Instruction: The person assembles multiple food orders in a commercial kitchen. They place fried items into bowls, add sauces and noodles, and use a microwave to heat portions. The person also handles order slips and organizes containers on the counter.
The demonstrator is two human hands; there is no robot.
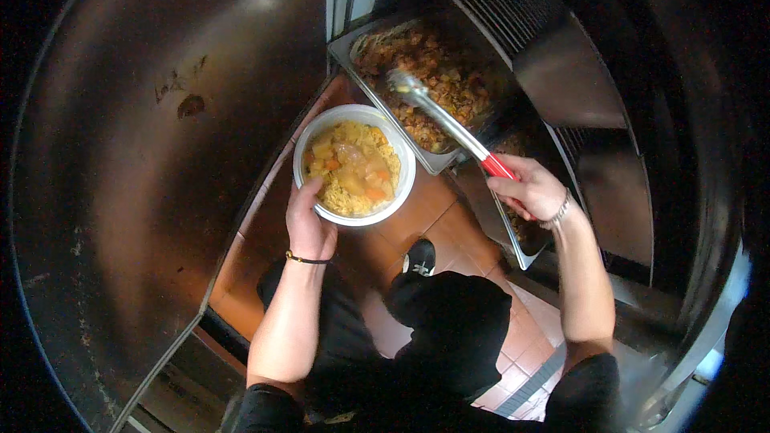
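Observation:
My left hand (pixel 309 220) grips the near left rim of a white bowl (pixel 407 178), thumb over the edge and the other fingers hidden beneath. Yellow grains, likely couscous or rice, fill the bowl, topped with orange and pale chunks (pixel 346 162) in sauce. In my right hand (pixel 529 188) is a pair of metal tongs (pixel 451 123) with red grips. Their tips reach over a deep metal pan (pixel 381 104) of browned, chopped food (pixel 437 80). The tongs look closed; whether they pinch any food cannot be made out. The bowl is close beside the pan's near left edge.
A second metal pan (pixel 521 259) sits lower, partly under my right forearm. Wire racks (pixel 497 0) and metal panels rise at the right. A large dark metal door (pixel 160 176) stands at the left. Below are orange floor tiles (pixel 417 212) and my black shoe (pixel 419 258).

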